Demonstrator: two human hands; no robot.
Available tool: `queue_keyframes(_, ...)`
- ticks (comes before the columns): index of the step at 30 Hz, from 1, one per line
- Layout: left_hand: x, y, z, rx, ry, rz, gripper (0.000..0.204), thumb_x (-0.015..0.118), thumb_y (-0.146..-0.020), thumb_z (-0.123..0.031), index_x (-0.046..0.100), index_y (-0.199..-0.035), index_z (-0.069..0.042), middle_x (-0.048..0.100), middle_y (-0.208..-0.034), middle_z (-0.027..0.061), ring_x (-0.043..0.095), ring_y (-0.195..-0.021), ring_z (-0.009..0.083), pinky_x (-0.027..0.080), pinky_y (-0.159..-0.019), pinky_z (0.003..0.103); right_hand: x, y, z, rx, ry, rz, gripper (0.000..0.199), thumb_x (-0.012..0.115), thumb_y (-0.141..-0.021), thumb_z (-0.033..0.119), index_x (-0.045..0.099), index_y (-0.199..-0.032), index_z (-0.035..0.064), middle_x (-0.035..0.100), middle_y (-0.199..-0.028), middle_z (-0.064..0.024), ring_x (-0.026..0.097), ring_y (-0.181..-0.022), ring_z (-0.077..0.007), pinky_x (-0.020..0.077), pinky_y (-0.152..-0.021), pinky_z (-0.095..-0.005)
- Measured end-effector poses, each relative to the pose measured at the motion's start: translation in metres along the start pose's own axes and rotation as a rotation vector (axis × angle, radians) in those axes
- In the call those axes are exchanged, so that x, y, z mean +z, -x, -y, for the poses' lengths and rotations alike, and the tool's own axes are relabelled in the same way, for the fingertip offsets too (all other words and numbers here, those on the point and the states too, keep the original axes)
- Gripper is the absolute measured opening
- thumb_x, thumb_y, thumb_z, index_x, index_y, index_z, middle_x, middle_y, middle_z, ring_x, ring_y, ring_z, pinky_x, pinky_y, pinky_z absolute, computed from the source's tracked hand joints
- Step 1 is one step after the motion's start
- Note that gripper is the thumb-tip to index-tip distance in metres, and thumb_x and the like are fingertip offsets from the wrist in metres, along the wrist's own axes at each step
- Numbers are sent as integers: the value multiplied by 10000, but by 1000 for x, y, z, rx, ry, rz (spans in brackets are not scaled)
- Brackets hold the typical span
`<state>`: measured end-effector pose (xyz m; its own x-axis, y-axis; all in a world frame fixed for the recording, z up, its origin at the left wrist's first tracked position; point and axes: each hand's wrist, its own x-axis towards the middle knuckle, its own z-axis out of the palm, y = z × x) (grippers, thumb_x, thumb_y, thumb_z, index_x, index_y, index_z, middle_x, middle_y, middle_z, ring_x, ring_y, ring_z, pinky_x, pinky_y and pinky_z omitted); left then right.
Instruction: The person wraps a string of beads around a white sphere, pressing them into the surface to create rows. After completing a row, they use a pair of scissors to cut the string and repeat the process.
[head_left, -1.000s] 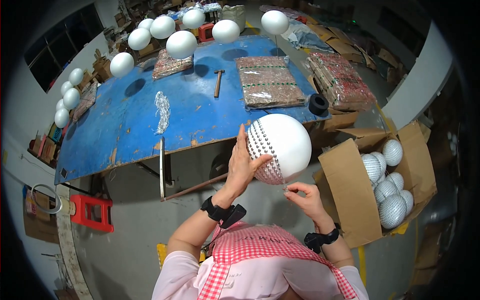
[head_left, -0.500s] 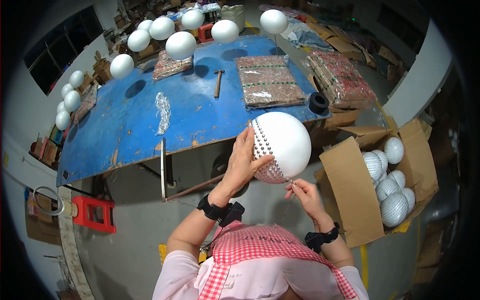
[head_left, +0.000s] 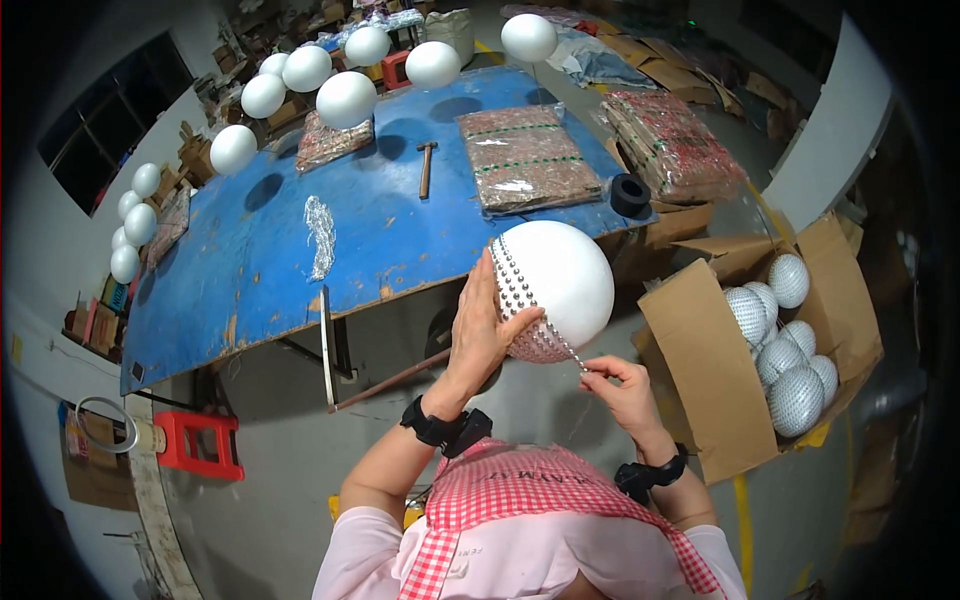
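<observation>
A large white ball (head_left: 572, 278) is in front of me, near the table's front edge. Rows of small silver beads (head_left: 512, 285) wrap its left and lower side. My left hand (head_left: 478, 335) holds the ball from the left, palm along the beaded side and thumb across the beads. At the lower right of the ball, my right hand (head_left: 622, 392) pinches a bead string (head_left: 571, 356) between thumb and fingertips. The string runs straight from the ball to these fingers. What the left fingers touch behind the ball is hidden.
The blue table (head_left: 270, 285) carries a hammer (head_left: 426, 170), a silver bead bundle (head_left: 320, 238), wrapped packs (head_left: 530, 155) and a black tape roll (head_left: 631, 196). Several white balls (head_left: 347, 100) stand above it. At right, a cardboard box (head_left: 715, 375) holds silver-covered balls (head_left: 797, 400). A red stool (head_left: 200, 445) stands left.
My right hand has drawn slightly away from the ball, and the bead string now shows stretched between them. My left hand keeps its hold. The whole view has shifted a little.
</observation>
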<state>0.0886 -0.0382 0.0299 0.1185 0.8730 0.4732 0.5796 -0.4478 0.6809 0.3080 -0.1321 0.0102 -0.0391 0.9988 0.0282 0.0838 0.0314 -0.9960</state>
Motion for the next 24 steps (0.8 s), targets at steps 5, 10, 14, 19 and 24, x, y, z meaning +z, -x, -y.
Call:
queue_keyframes(5,-5,-5,-13,-327,281,74,726,745,-796,-332,388,-1349,-27,436,-1340,288,467,-1227,417,433,-970,449,-6,-12,-39,113,-79,22,114,678,-846,44,688,-928,-34,659,-741,-23,613,-693,-74,481,-624,-207)
queue_keyframes(10,1,-6,9,-75,-9,2,748,738,-803,-335,360,-1367,-19,416,-1338,302,456,-1227,432,426,-976,448,-9,-17,-48,53,-38,27,99,685,-841,63,684,-878,-28,640,-719,2,562,-678,-54,447,-614,-204)
queue_keyframes(14,-4,-9,8,23,-10,138,927,777,-747,-381,279,-1441,-20,395,-1365,291,440,-1241,437,392,-1022,445,-13,-17,-50,116,67,135,119,678,-855,101,672,-828,-14,620,-704,21,537,-685,-49,430,-623,-212)
queue_keyframes(19,3,-13,19,-79,71,122,992,793,-727,-377,237,-1460,-6,425,-1358,265,454,-1245,381,373,-1049,412,-17,-9,-37,65,-2,163,117,670,-860,99,663,-822,-11,627,-728,13,561,-707,-57,438,-649,-215)
queue_keyframes(24,-3,-14,-1,-259,197,81,871,784,-752,-336,327,-1415,-2,496,-1303,231,504,-1201,331,415,-1001,378,-22,-6,-30,85,-206,190,99,660,-868,82,651,-901,-10,645,-793,-12,610,-740,-83,462,-673,-217)
